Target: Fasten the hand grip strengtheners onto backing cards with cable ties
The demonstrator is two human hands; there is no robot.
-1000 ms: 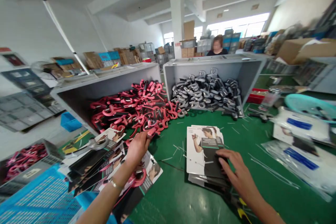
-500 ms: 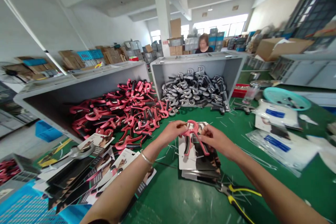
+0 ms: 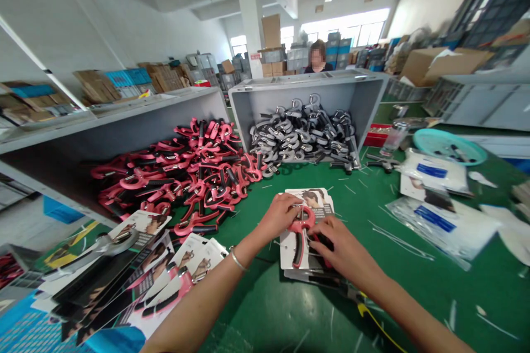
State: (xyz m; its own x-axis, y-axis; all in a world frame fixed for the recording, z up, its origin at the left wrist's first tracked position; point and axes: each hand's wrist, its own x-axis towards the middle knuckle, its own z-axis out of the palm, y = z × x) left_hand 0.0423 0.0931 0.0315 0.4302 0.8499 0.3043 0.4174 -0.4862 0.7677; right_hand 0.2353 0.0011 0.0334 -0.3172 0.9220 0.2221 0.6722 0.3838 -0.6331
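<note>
A red hand grip with black handles (image 3: 298,251) lies on a stack of printed cards (image 3: 290,242) in front of me, its handles pointing toward me. My left hand (image 3: 284,212) has its fingers closed on the top of the red grip. At the grip's right handle, my right hand (image 3: 337,240) is pinched, and its fingertips hide what they hold, if anything. Pliers with yellow handles (image 3: 379,322) lie just right of the stack, partly under my right forearm.
A grey crate of red grips (image 3: 182,171) lies at left, another of grey grips (image 3: 304,132) behind. Packed cards (image 3: 111,265) overlap at front left. Plastic bags (image 3: 439,226), a turquoise tray (image 3: 449,146) and white ties (image 3: 401,240) are at right. A person (image 3: 318,58) is beyond the crates.
The red grip sits lower on the card stack. Both hands have moved slightly toward me with it, and my right hand now covers more of its right handle. The view has shifted a little.
</note>
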